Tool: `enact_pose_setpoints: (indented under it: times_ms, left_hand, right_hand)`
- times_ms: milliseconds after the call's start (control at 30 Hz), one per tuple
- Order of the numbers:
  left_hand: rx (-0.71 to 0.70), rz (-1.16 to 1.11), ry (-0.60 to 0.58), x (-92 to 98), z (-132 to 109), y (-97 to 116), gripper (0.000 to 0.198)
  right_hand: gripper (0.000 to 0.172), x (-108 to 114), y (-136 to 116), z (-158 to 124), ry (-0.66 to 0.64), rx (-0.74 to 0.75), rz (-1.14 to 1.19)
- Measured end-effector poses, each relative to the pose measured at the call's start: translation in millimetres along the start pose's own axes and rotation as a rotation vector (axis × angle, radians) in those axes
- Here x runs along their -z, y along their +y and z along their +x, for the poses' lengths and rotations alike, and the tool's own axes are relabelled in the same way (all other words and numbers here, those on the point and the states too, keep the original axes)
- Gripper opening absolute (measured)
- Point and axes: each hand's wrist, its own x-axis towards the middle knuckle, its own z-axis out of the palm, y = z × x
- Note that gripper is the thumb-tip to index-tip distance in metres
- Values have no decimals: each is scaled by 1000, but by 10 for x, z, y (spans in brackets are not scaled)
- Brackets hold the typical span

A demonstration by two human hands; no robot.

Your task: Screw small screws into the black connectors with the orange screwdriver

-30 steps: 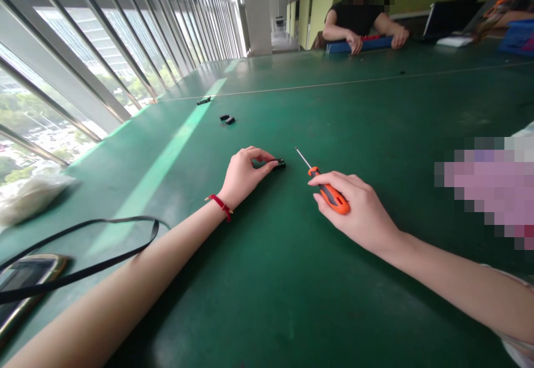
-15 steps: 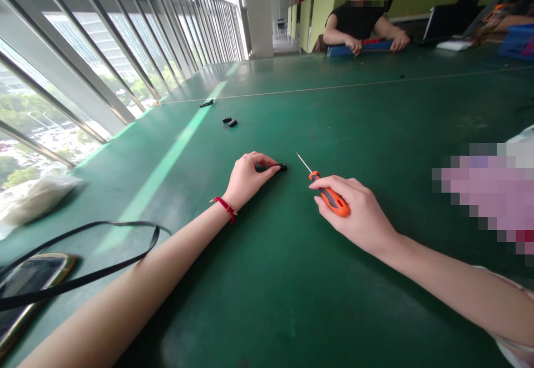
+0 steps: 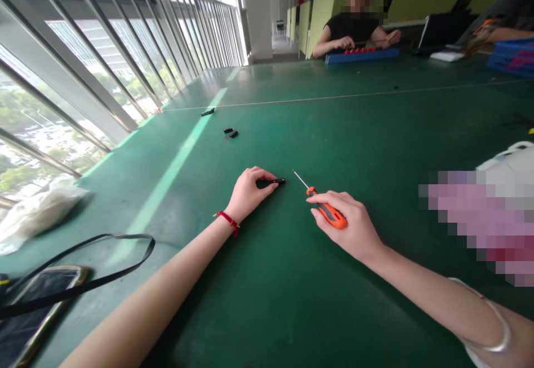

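The screwdriver point(image 3: 327, 215) has an orange handle with a dark grey panel and a silver shaft. The part point(image 3: 271, 181) is black. A red cord point(image 3: 228, 223) circles the left wrist. The surface point(image 3: 267, 312) is deep green with a pale green stripe point(image 3: 167, 187). The far tray point(image 3: 362, 55) is blue, topped with red. The partitions point(image 3: 319, 17) are yellow-green. The pixelated patch point(image 3: 479, 217) looks pink, perhaps.
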Motion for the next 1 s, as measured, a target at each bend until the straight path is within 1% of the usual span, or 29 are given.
enact_pose_setpoints:
  times_ms: [167,300,400,467,600,633,800,933,1000]
  left_hand:
    - [-14,-135,-23,29,-20,11,13]
    - [30,-234,-30,40,-43,11,14]
    - [28,-246,-35,45,-50,19,13]
    - [18,-232,-37,47,-51,24,12]
    - [-4,-189,-56,48,-49,29,9]
    - [-13,-182,-60,49,-48,30,9]
    - [-36,-185,-74,51,-49,38,6]
    - [-49,-186,-89,36,-55,42,6]
    - [-63,-184,-98,26,-60,45,6]
  right_hand:
    - [15,11,17,-7,53,-39,61]
    - [21,7,52,-39,93,-94,119]
    - [21,43,68,-30,111,-45,106]
    - [20,92,55,0,142,-15,61]
    - [8,167,-29,68,270,-74,71]
    - [5,165,-54,78,290,-92,81]
    - [6,41,-120,63,339,-126,128]
    - [6,-32,-128,29,330,-140,155]
    - [5,-37,-134,14,320,-117,164]
